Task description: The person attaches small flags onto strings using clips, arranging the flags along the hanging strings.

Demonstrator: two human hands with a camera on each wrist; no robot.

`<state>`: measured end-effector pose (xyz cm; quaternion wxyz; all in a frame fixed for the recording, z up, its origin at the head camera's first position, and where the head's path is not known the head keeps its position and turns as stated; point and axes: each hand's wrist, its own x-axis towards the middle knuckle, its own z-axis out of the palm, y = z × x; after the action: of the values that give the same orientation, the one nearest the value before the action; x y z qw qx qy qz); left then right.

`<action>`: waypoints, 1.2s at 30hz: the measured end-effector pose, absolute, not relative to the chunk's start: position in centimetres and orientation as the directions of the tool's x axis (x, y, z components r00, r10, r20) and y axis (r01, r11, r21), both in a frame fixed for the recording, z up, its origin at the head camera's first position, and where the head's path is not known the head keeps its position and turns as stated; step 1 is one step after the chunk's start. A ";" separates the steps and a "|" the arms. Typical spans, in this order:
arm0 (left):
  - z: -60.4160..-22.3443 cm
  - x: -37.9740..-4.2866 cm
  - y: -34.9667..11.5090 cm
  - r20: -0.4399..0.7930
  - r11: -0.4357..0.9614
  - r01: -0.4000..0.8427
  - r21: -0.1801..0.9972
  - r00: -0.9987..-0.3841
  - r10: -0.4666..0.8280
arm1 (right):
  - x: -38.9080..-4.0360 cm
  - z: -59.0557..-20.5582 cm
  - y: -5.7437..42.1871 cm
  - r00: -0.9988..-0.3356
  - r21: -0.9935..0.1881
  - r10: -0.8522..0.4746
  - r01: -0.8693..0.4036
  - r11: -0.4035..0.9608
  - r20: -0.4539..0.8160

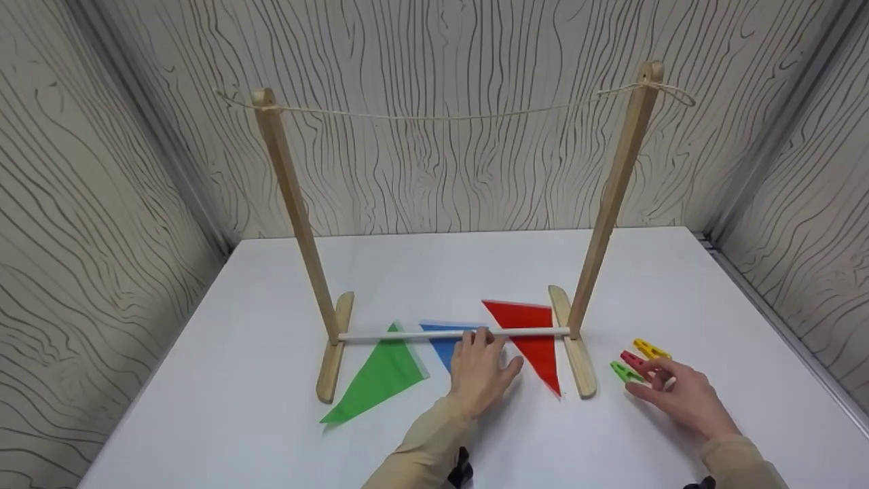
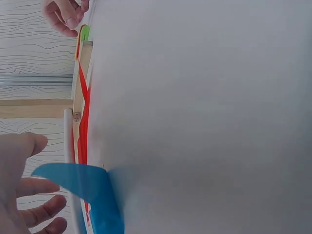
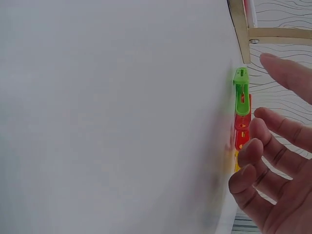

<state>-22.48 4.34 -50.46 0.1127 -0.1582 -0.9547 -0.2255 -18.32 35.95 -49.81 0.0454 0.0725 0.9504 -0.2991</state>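
Observation:
My left hand [image 1: 477,377] reaches over the blue pennant [image 1: 441,345], its fingertips at the white rod [image 1: 387,336] and hiding part of the pennant. In the left wrist view the fingers are spread and bent, and one corner of the blue cloth [image 2: 105,209] curls up beside them. A green pennant [image 1: 383,380] lies to the left, a red pennant [image 1: 540,353] to the right, both partly under the rod. My right hand [image 1: 689,401], fingers loosely bent, hovers by a green clothespin [image 1: 624,371], a red clothespin [image 1: 631,358] and a yellow clothespin [image 1: 652,349].
A wooden stand has a left post [image 1: 292,197] and a right post [image 1: 614,190], each on a flat foot. A thin string [image 1: 434,117] sags between their tops. The white table [image 1: 204,407] is backed by wood-patterned panels [image 1: 434,176].

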 end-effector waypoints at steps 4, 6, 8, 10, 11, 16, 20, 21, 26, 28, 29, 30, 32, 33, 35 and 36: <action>-50.4 -22.5 5.4 0.232 0.889 0.356 0.287 -0.926 0.296 | -18.3 -49.8 35.9 -0.983 -0.570 0.113 0.176 0.803 -0.145; -50.4 -22.4 5.8 0.198 0.899 0.360 0.252 -0.928 0.316 | -18.3 -49.8 35.8 -0.979 -0.575 0.120 0.194 0.795 -0.164; -50.5 -22.4 6.1 0.158 0.903 0.359 0.236 -0.931 0.328 | -18.4 -49.8 35.8 -0.975 -0.581 0.129 0.212 0.786 -0.181; -50.6 -22.5 6.3 0.118 0.909 0.354 0.221 -0.935 0.336 | -18.4 -49.9 35.7 -0.973 -0.584 0.133 0.221 0.781 -0.190; -50.6 -22.5 6.4 0.096 0.911 0.351 0.216 -0.936 0.337 | -18.4 -49.9 35.7 -0.972 -0.584 0.134 0.222 0.781 -0.191; -50.6 -22.6 6.6 0.012 0.921 0.338 0.193 -0.939 0.343 | -18.4 -49.9 35.7 -0.974 -0.577 0.133 0.215 0.788 -0.182; -50.6 -22.5 6.5 -0.030 0.924 0.335 0.186 -0.938 0.346 | -18.4 -50.0 35.6 -0.972 -0.573 0.140 0.224 0.788 -0.188; -50.7 -22.5 6.4 -0.038 0.924 0.335 0.186 -0.937 0.347 | -18.4 -50.0 35.5 -0.971 -0.571 0.143 0.229 0.788 -0.192; -50.6 -22.4 5.7 -0.045 0.917 0.360 0.172 -0.927 0.372 | -18.4 -50.1 35.4 -0.968 -0.567 0.152 0.242 0.787 -0.202; -50.6 -22.4 5.3 -0.034 0.907 0.389 0.159 -0.916 0.399 | -18.5 -50.2 35.4 -0.969 -0.562 0.150 0.235 0.793 -0.194; -50.5 -22.3 5.0 -0.031 0.901 0.403 0.157 -0.910 0.413 | -18.5 -50.2 35.4 -0.971 -0.562 0.148 0.231 0.794 -0.190; -50.5 -22.4 4.8 -0.030 0.895 0.417 0.156 -0.904 0.427 | -18.5 -50.2 35.4 -0.971 -0.561 0.147 0.228 0.796 -0.186; -50.5 -22.5 4.2 -0.024 0.880 0.451 0.146 -0.888 0.459 | -18.5 -50.3 35.5 -0.973 -0.559 0.145 0.223 0.799 -0.181; -50.6 -22.6 4.0 -0.019 0.873 0.468 0.137 -0.880 0.475 | -18.5 -50.3 35.5 -0.974 -0.558 0.143 0.220 0.800 -0.178; -50.6 -22.9 3.7 0.008 0.864 0.482 0.146 -0.874 0.486 | -18.5 -50.3 35.5 -0.972 -0.560 0.145 0.226 0.797 -0.185; -50.7 -23.0 3.7 0.030 0.862 0.482 0.156 -0.875 0.483 | -18.5 -50.3 35.5 -0.971 -0.560 0.148 0.230 0.796 -0.189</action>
<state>-23.04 3.68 -50.74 -0.0051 -0.2501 -0.9649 -0.0796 -18.51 35.52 -50.30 0.0677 0.0999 0.9452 -0.3034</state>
